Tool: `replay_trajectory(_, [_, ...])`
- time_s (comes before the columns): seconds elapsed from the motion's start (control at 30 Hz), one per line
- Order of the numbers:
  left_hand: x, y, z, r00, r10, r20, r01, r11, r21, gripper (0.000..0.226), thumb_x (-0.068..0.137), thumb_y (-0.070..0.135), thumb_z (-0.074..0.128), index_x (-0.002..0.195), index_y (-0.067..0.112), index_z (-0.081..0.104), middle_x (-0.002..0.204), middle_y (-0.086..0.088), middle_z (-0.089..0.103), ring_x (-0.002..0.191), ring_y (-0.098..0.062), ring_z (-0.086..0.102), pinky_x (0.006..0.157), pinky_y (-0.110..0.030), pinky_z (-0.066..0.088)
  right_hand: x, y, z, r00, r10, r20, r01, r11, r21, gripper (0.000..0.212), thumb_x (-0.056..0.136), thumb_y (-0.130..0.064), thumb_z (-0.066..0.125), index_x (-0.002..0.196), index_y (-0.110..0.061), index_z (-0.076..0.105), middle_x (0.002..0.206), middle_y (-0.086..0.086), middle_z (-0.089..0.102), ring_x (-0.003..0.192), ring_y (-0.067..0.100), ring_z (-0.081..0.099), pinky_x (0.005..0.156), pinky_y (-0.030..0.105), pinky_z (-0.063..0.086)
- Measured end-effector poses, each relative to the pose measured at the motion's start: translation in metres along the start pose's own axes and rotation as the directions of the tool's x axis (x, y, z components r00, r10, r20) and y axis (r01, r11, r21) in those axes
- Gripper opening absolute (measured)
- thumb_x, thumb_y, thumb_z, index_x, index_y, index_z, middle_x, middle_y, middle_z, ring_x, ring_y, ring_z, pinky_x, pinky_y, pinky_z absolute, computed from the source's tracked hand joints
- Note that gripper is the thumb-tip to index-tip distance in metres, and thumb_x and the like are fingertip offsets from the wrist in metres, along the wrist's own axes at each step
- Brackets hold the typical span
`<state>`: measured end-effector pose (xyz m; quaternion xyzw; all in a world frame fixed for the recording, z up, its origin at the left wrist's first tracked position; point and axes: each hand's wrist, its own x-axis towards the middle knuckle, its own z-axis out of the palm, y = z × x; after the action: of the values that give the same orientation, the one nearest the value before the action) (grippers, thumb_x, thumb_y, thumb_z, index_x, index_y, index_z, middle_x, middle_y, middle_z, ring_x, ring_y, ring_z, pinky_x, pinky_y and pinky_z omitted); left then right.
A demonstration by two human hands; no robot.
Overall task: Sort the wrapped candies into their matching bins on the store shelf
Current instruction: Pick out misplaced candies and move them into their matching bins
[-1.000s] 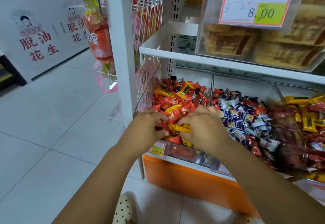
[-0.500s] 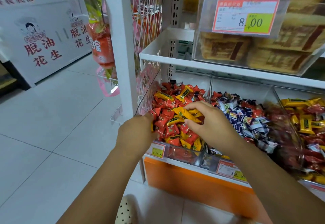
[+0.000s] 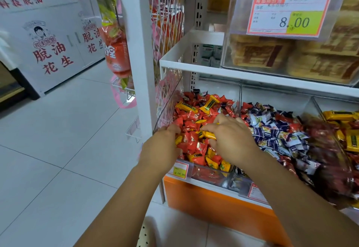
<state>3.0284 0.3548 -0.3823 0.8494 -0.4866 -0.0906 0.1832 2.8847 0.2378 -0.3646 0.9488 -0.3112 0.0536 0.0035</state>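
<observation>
Right hand (image 3: pixel 231 142) is in the pile, thumb and forefinger pinching one end of a yellow candy (image 3: pixel 209 135), which lies level just above the heap. Directly under and around that pinch sit the red candies (image 3: pixel 191 125), with more yellow wrappers scattered among them, all inside the clear left bin (image 3: pixel 168 109). Just to the left of the grip, the left hand (image 3: pixel 162 149) is down at the bin's near left corner, fingers curled into the wrappers; whether it has hold of anything, I cannot tell. Below the grip, on the bin's front, a small yellow price tag (image 3: pixel 179 171). To the right of the grip, past a clear divider, a middle bin is heaped with blue-and-white candies (image 3: pixel 272 132), and farther right again come long yellow bars (image 3: pixel 338 115) over dark red pieces. Above it all, a white shelf (image 3: pixel 213 70) carries a big price card (image 3: pixel 289 13) reading 8.00.
</observation>
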Motion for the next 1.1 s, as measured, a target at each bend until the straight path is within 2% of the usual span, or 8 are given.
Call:
replay_trajectory(0.13, [-0.004,-0.010,-0.008,0.998,0.008,-0.065,-0.022,0.974,-0.226,0.043,0.085,0.012,0.066,0.122,0.022,0.049,0.110,-0.004,0.059,0.087,-0.021,0.057,0.070,-0.027,0.041,0.010,-0.006,-0.003,0.998,0.038,0.052,-0.033,0.996,-0.089,0.047,0.092,-0.044,0.052,0.138,-0.046,0.042,0.126,0.001,0.048,0.111,0.021,0.051,0.096,0.034,0.031])
replay_trajectory(0.33, [0.000,-0.003,-0.009,0.984,0.082,-0.157,-0.134,0.926,-0.354,0.037,0.094,0.011,0.046,0.130,0.017,0.045,0.114,-0.004,0.046,0.082,-0.010,0.045,0.070,-0.023,0.035,0.017,-0.012,-0.003,0.995,0.055,0.085,-0.039,0.982,-0.186,0.039,0.092,-0.048,0.053,0.130,-0.042,0.052,0.122,0.004,0.051,0.104,0.024,0.056,0.093,0.038,0.035])
replay_trajectory(0.53, [0.019,0.009,-0.004,0.975,0.078,-0.209,-0.142,0.940,-0.310,0.041,0.096,0.016,0.053,0.136,0.018,0.045,0.133,-0.003,0.049,0.119,-0.017,0.045,0.081,-0.010,0.024,0.013,-0.009,-0.003,0.998,0.058,0.019,-0.056,0.995,-0.087,0.034,0.091,-0.051,0.053,0.124,-0.041,0.058,0.120,0.000,0.049,0.111,0.022,0.051,0.094,0.036,0.033])
replay_trajectory(0.67, [0.030,0.019,0.001,0.981,0.044,-0.190,-0.098,0.953,-0.287,0.038,0.090,0.020,0.064,0.128,0.017,0.056,0.126,-0.004,0.056,0.111,-0.019,0.052,0.080,-0.017,0.033,0.007,-0.003,-0.010,0.991,0.066,-0.115,-0.063,0.998,0.032,0.027,0.087,-0.042,0.059,0.112,-0.036,0.067,0.108,-0.001,0.049,0.104,0.022,0.049,0.083,0.034,0.031])
replay_trajectory(0.77, [0.039,0.026,0.004,0.981,0.002,-0.195,-0.064,0.947,-0.315,0.039,0.087,0.023,0.068,0.125,0.020,0.059,0.125,0.000,0.060,0.110,-0.020,0.056,0.085,-0.025,0.042,0.003,0.013,-0.022,0.968,0.110,-0.227,-0.077,0.985,0.152,0.020,0.084,-0.038,0.066,0.101,-0.032,0.072,0.099,-0.002,0.051,0.097,0.021,0.051,0.082,0.034,0.038])
replay_trajectory(0.87, [0.047,0.032,0.010,0.990,0.013,-0.142,-0.060,0.943,-0.327,0.042,0.085,0.025,0.071,0.126,0.026,0.059,0.128,0.003,0.061,0.113,-0.019,0.057,0.092,-0.031,0.048,-0.002,0.026,-0.023,0.972,0.138,-0.189,-0.079,0.954,0.289,0.020,0.086,-0.036,0.065,0.105,-0.031,0.071,0.103,-0.005,0.049,0.098,0.017,0.050,0.082,0.034,0.045])
replay_trajectory(0.97, [0.054,0.037,0.020,0.998,0.003,-0.058,-0.014,0.980,-0.197,0.046,0.085,0.032,0.069,0.129,0.031,0.057,0.123,0.002,0.064,0.109,-0.022,0.060,0.086,-0.035,0.051,-0.004,0.031,-0.017,0.975,0.135,-0.178,-0.064,0.932,0.357,0.022,0.088,-0.033,0.063,0.109,-0.030,0.070,0.103,-0.005,0.048,0.097,0.016,0.051,0.080,0.035,0.048])
replay_trajectory(1.1, [0.057,0.040,0.024,0.991,-0.047,-0.123,0.034,0.994,-0.108,0.040,0.086,0.032,0.064,0.125,0.039,0.058,0.116,0.004,0.067,0.103,-0.022,0.062,0.077,-0.032,0.051,-0.006,0.032,-0.015,0.976,0.118,-0.184,-0.037,0.919,0.393,0.025,0.089,-0.032,0.062,0.113,-0.039,0.067,0.102,-0.008,0.046,0.097,0.013,0.049,0.080,0.033,0.047])
